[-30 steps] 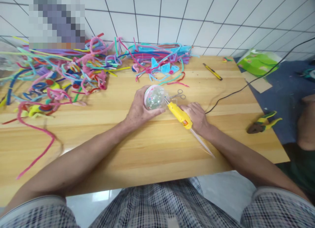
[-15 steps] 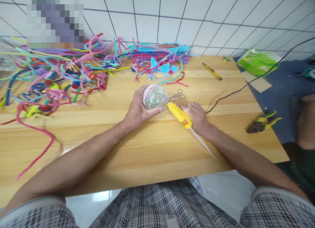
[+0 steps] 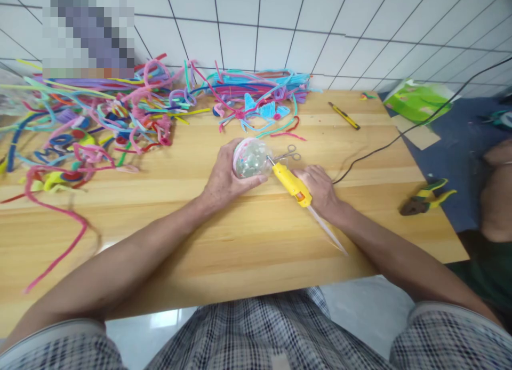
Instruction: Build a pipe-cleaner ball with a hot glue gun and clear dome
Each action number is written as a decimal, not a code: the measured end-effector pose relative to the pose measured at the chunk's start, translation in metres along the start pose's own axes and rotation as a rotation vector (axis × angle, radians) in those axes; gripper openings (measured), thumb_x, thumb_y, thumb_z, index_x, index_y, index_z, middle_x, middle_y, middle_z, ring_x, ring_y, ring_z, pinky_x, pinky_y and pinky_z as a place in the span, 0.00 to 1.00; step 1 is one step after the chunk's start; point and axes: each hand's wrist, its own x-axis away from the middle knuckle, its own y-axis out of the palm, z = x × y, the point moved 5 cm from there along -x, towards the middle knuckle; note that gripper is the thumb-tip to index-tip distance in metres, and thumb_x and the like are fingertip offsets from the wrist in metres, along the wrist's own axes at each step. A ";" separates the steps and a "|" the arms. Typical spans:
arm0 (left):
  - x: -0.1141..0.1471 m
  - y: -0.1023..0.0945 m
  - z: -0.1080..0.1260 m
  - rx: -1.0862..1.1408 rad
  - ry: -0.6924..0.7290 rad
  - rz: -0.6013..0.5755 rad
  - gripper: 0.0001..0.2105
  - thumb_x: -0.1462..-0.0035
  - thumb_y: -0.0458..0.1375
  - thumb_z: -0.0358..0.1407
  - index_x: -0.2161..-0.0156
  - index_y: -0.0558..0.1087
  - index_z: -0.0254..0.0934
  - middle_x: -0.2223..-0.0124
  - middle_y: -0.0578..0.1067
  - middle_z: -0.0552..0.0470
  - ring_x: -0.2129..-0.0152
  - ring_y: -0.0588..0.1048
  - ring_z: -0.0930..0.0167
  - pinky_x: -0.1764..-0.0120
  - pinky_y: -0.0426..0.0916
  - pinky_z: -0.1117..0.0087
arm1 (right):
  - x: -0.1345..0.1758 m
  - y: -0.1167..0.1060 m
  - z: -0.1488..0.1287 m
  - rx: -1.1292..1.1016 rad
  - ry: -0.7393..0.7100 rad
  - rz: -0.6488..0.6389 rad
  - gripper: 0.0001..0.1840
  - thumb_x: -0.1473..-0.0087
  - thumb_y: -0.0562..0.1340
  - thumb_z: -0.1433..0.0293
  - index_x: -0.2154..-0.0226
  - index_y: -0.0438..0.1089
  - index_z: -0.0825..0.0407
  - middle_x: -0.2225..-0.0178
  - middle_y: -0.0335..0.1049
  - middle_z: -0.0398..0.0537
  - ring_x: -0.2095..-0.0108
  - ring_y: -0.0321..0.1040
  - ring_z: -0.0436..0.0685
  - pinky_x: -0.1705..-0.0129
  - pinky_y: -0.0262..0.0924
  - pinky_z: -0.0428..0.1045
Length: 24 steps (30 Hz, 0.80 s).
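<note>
My left hand [image 3: 224, 173] is wrapped round a clear, rounded container [image 3: 253, 159] with a pinkish-white rim and small coloured spots, tilted on its side above the table. In my right hand [image 3: 320, 187] is a yellow hot glue gun [image 3: 292, 184], a long glue stick [image 3: 328, 230] jutting from its back end. Its metal nozzle is at the right side of the container; whether it touches cannot be made out. Just behind the nozzle lies a pair of scissors [image 3: 294, 152], its blades partly hidden by the container.
A tangle of coloured pipe cleaners [image 3: 92, 125] covers the back left. Blue and pink pipe-cleaner shapes [image 3: 260, 109] lie at the back middle. A yellow utility knife [image 3: 344, 115], pliers [image 3: 426, 198] and a black cord [image 3: 384, 146] are on the right, beside another person's leg [image 3: 498, 194].
Very little differs. The view has shifted slightly, and both hands keep nearly the same pose, with the glue gun's nozzle still at the container's right side.
</note>
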 end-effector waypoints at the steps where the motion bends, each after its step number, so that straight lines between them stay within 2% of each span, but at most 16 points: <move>1: 0.000 0.000 0.000 -0.002 -0.002 0.000 0.43 0.45 0.77 0.55 0.31 0.63 0.47 0.33 0.73 0.43 0.37 0.75 0.54 0.33 0.72 0.48 | 0.000 0.000 0.001 0.008 0.005 0.000 0.22 0.20 0.49 0.60 0.46 0.74 0.54 0.69 0.74 0.48 0.67 0.68 0.60 0.63 0.57 0.56; 7: 0.000 0.000 -0.001 0.025 -0.012 0.002 0.43 0.44 0.76 0.55 0.31 0.64 0.47 0.33 0.73 0.43 0.36 0.74 0.53 0.32 0.71 0.47 | 0.000 0.000 -0.001 -0.030 -0.022 -0.010 0.23 0.21 0.50 0.56 0.43 0.73 0.53 0.67 0.75 0.49 0.66 0.68 0.61 0.62 0.58 0.57; 11: 0.000 0.000 -0.002 0.034 -0.018 0.002 0.44 0.45 0.77 0.56 0.30 0.63 0.47 0.33 0.73 0.43 0.35 0.74 0.54 0.31 0.71 0.48 | 0.000 -0.001 -0.001 -0.012 -0.008 0.015 0.19 0.21 0.52 0.61 0.44 0.72 0.54 0.68 0.73 0.47 0.67 0.67 0.60 0.62 0.57 0.56; 24: 0.000 0.000 -0.003 0.047 -0.047 -0.005 0.44 0.46 0.78 0.53 0.30 0.63 0.47 0.32 0.72 0.42 0.34 0.73 0.53 0.30 0.70 0.46 | 0.005 0.003 0.002 -0.011 0.020 -0.042 0.24 0.21 0.50 0.56 0.45 0.75 0.53 0.67 0.76 0.50 0.67 0.69 0.61 0.62 0.58 0.57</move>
